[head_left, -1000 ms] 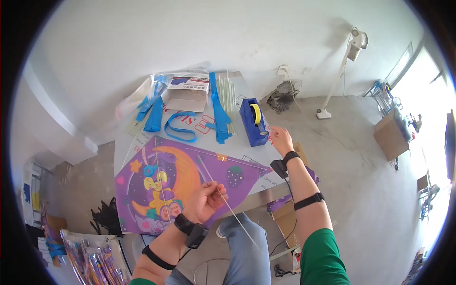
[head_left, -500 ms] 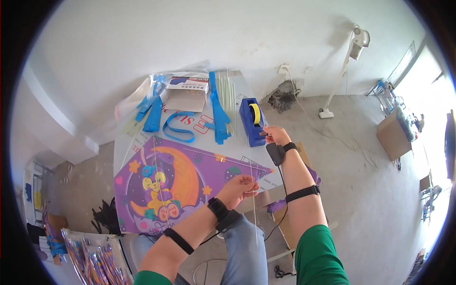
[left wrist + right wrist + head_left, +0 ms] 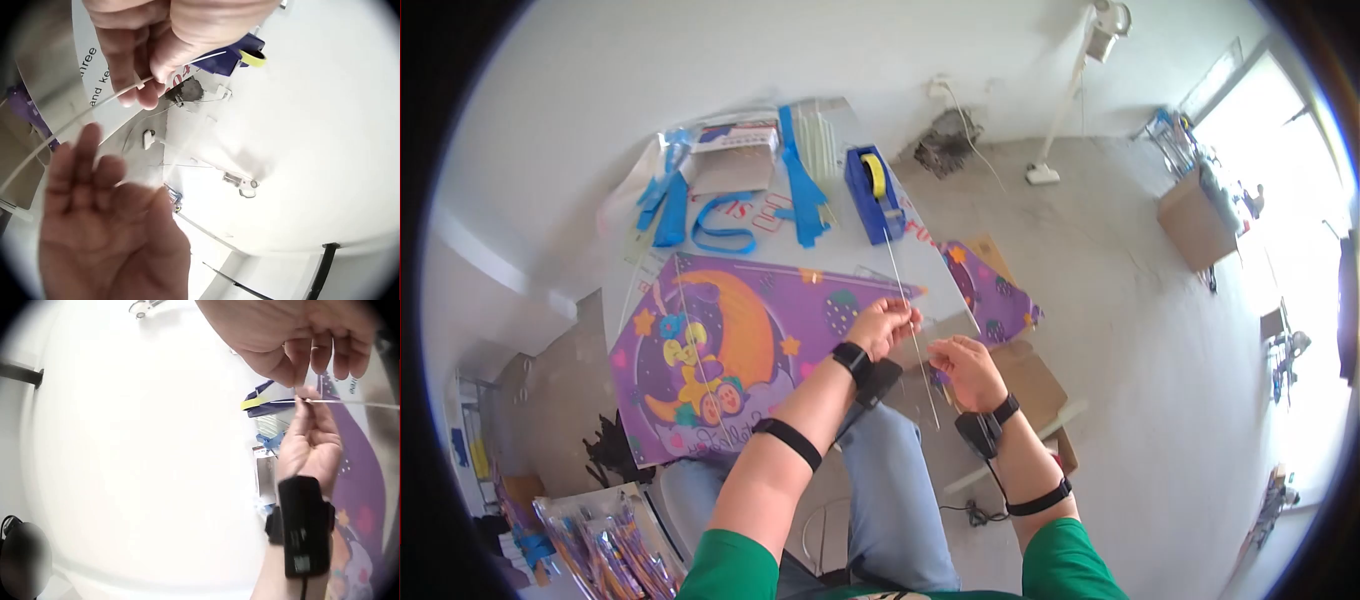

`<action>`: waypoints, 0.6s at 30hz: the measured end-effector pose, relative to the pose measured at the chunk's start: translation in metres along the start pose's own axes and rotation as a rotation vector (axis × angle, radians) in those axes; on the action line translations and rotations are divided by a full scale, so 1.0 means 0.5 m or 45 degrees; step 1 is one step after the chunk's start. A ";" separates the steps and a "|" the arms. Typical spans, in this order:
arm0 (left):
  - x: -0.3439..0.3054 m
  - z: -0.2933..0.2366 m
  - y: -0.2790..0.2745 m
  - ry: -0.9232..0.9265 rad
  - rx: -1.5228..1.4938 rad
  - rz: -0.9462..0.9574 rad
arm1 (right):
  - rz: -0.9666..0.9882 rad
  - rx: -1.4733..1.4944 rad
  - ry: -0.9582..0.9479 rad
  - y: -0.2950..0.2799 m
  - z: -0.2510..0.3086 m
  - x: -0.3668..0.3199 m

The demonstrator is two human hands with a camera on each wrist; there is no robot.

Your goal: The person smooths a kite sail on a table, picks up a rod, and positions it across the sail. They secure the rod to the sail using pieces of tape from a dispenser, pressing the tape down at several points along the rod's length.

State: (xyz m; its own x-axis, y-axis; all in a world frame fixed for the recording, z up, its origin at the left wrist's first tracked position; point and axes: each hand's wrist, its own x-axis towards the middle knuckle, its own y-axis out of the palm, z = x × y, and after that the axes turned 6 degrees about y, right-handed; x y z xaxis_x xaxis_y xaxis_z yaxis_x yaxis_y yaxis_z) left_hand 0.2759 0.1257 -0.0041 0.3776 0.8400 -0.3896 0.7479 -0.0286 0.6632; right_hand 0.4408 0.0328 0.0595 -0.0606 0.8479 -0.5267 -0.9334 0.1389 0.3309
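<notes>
Near the right end of a purple printed kite sheet point(image 3: 805, 302), my left hand point(image 3: 883, 328) pinches a thin white rod point(image 3: 930, 392) between thumb and fingers. In the left wrist view a small pale band shows on the rod point(image 3: 75, 120) beside those fingertips. My right hand point(image 3: 968, 370) is just right of the rod, apart from it, palm turned up with fingers bent. Its thumb and forefinger point(image 3: 156, 199) pinch a faint clear strip, hard to make out. A blue tape dispenser point(image 3: 862, 205) with a yellow core stands beyond the rod's upper end.
Blue strips point(image 3: 800, 195), an opened box point(image 3: 732, 170) and a bundle of pale rods point(image 3: 815, 140) lie at the table's back. More purple sheeting point(image 3: 990, 290) and cardboard point(image 3: 1030, 385) are low on the right. A bag of colourful items point(image 3: 610, 545) is at lower left.
My right hand has come away from the dispenser, down toward the rod. My left hand has moved right from the kite's middle, bringing the rod along. The head view has shifted.
</notes>
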 end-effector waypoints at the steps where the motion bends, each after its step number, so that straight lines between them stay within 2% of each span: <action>1: -0.002 -0.005 0.009 0.000 0.009 -0.003 | -0.030 0.020 0.022 -0.003 -0.013 -0.031; 3: -0.002 -0.012 0.016 0.014 0.032 0.059 | -0.039 0.104 0.016 -0.011 -0.052 -0.100; 7: 0.017 -0.023 0.019 0.001 0.023 0.029 | -0.116 0.130 0.029 -0.013 -0.091 -0.156; 11: -0.004 -0.042 0.051 0.027 0.047 -0.064 | -0.129 0.178 0.032 -0.014 -0.094 -0.161; 18: 0.012 -0.029 0.036 0.046 0.006 -0.024 | -0.040 0.151 0.025 -0.035 -0.101 -0.162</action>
State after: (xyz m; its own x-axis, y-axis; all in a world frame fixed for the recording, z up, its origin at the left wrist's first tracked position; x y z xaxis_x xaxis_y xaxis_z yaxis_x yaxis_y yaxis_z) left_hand 0.2839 0.1383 0.0149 0.3436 0.8594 -0.3787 0.7573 -0.0151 0.6529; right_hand 0.4441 -0.0639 0.0569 -0.0395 0.8323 -0.5530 -0.8867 0.2259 0.4033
